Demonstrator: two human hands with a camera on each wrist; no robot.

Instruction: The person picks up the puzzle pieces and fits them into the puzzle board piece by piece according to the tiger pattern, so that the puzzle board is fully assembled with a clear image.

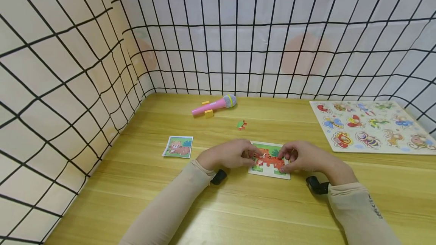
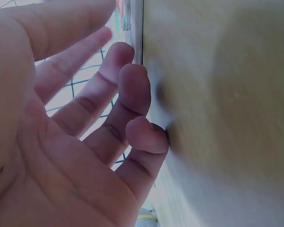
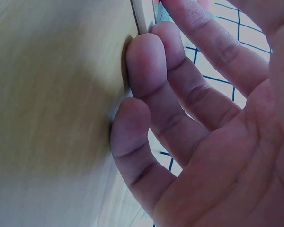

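A person is sitting at a light wooden table (image 1: pixel 143 184), both hands working over a small square tiger jigsaw board with an orange tiger on a green ground (image 1: pixel 270 160), which is lying flat on the table near its middle, directly in front of the person. The left hand (image 1: pixel 227 155) is resting at the board's left edge, its fingertips (image 2: pixel 132 78) lying loosely bent against the board's rim and the table; whether they are pinching a piece cannot be told. The right hand (image 1: pixel 301 157) is covering the board's right side, its fingers (image 3: pixel 146 56) lightly curved and pressing against the board's edge and the tabletop. Both forearms are wearing beige sleeves. A small square picture card showing the same tiger (image 1: pixel 178 146) is lying well to the left of the board. Beyond it, a pink toy microphone with a yellow band (image 1: pixel 214 105) and a few loose puzzle pieces (image 1: pixel 242 124) are lying apart. A large wooden insect peg puzzle (image 1: pixel 372 125) is lying at the far right.
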